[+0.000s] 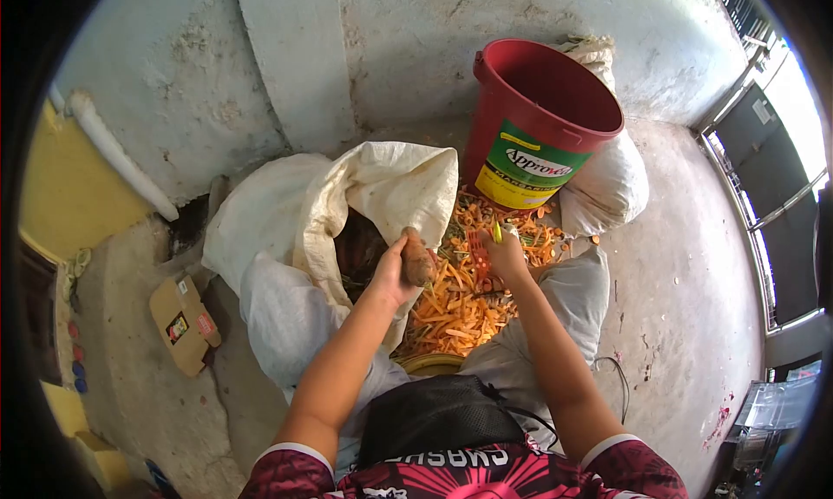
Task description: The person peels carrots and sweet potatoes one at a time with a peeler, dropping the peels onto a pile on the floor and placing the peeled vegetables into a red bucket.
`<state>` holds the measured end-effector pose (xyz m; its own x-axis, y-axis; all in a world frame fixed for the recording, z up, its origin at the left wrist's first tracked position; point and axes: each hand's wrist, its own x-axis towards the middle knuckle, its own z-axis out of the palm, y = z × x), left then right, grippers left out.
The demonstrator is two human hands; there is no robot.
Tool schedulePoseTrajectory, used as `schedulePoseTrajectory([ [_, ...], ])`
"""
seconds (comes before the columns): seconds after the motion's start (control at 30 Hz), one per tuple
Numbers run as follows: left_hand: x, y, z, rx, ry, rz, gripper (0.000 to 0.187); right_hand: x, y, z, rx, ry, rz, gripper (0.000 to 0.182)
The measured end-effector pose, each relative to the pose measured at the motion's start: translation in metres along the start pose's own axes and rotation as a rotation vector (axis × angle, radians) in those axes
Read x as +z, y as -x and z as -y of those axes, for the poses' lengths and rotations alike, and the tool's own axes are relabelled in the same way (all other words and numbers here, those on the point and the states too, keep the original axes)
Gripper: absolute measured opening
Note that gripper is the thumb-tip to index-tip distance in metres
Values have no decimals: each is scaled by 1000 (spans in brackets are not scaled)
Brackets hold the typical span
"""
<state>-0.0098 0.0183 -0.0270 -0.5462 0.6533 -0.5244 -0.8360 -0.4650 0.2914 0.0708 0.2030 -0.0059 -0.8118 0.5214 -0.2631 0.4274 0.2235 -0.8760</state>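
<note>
A thick brown root vegetable [417, 258], perhaps an unpeeled carrot, is held upright in my left hand [393, 276], beside the open mouth of a white sack [399, 182]. My right hand [506, 256] is closed around a tool with a yellow-green handle [497, 232]; an orange-red slotted part [478, 254] shows beside it. Orange peelings [460, 304] are heaped below and between both hands. The inside of the sack is dark, and its contents are hard to make out.
A red bucket [529, 108] with a green and yellow label stands beyond the peelings. Behind it leans a filled white sack [607, 182]. Flattened cardboard [185, 325] lies on the floor at left. A wall [416, 56] rises at the back. Part of a yellow rim [431, 363] shows near my lap.
</note>
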Motion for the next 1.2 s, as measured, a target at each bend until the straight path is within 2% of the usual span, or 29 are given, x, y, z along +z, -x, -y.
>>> schedulePoseTrajectory([
  [0.07, -3, -2, 4, -58, 20, 95, 34, 6, 9, 18, -10, -206, -84, 24],
  [0.1, 3, 5, 4, -36, -48, 85, 34, 6, 17, 32, -41, -128, -112, 22],
  [0.2, 0, 2, 3, -17, -141, 101, 36, 17, 12, 25, 15, -469, -148, 22],
  [0.3, 10, 8, 6, 62, -78, 1, 36, 24, 13, 29, -39, -637, -200, 23],
  [0.4, 10, 10, 3, 48, -73, 25, 35, 30, 19, 45, -33, -759, -248, 23],
  [0.5, 10, 11, 0, -75, -21, 55, 36, 37, 22, 61, -106, -833, -291, 21],
  [0.6, 23, 27, -4, -152, -8, 46, 37, 43, 26, 72, -144, -584, -250, 18],
  [0.77, 21, 25, -1, -81, -49, 123, 36, 66, 38, 78, -471, -206, -379, 19],
  [0.9, 21, 27, -3, -98, -53, 79, 34, 69, 58, 94, -361, -150, -373, 20],
  [1.1, 17, 26, 0, -165, -81, 121, 33, 75, 52, 83, -425, -35, -436, 20],
  [1.2, 28, 35, -1, -140, -124, 122, 32, 72, 51, 91, -389, 72, -484, 21],
])
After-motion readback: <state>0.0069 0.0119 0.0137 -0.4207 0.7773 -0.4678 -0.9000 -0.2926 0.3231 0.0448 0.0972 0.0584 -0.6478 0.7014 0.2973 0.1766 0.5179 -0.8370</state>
